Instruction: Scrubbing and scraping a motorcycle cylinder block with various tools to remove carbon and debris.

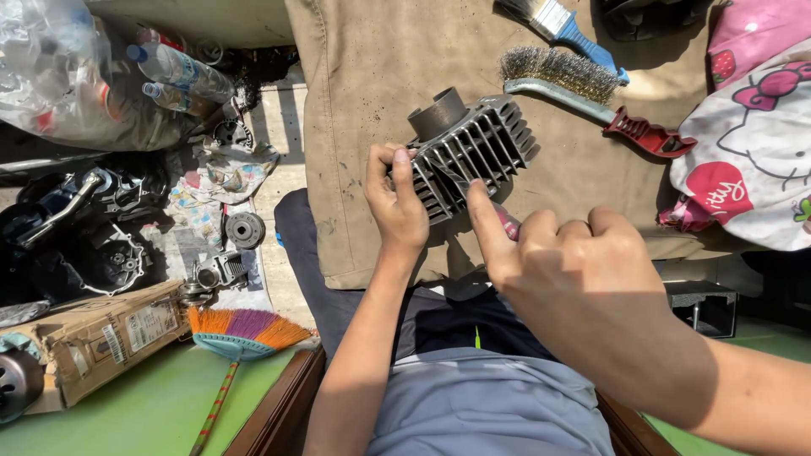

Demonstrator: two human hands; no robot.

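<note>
**Engine cylinder held over tan cloth, both hands engaged**

Head view. The engine cylinder (469, 152) is a dark grey finned casting with a round sleeve standing out of its upper end. It sits tilted, above the tan cloth (380, 76), held just clear of the person's lap.

The left hand (395, 201) reaches up from the lower centre, forearm near vertical, fingers curled shut around the cylinder's left edge with the thumb on the fins. The right hand (574, 270) enters from the lower right, knuckles toward the camera, fingers folded round a small tool with a pink handle (508, 225). The index finger is extended along it, and the tool's tip rests against the fins. The tip itself is too small to identify.

On the cloth beyond the cylinder lie a wire brush (583, 89) with a red handle and a paintbrush (562, 27) with a blue handle, near each other.

To the left, a clear plastic bag (51, 76) holds crushed bottles, with two plastic bottles (182, 78) just beside it. Dark engine parts (93, 228) lie below these. A cardboard box (101, 333) rests on the green floor (144, 405), contents not visible. A small multicoloured broom (241, 333) lies beside the box.
</note>
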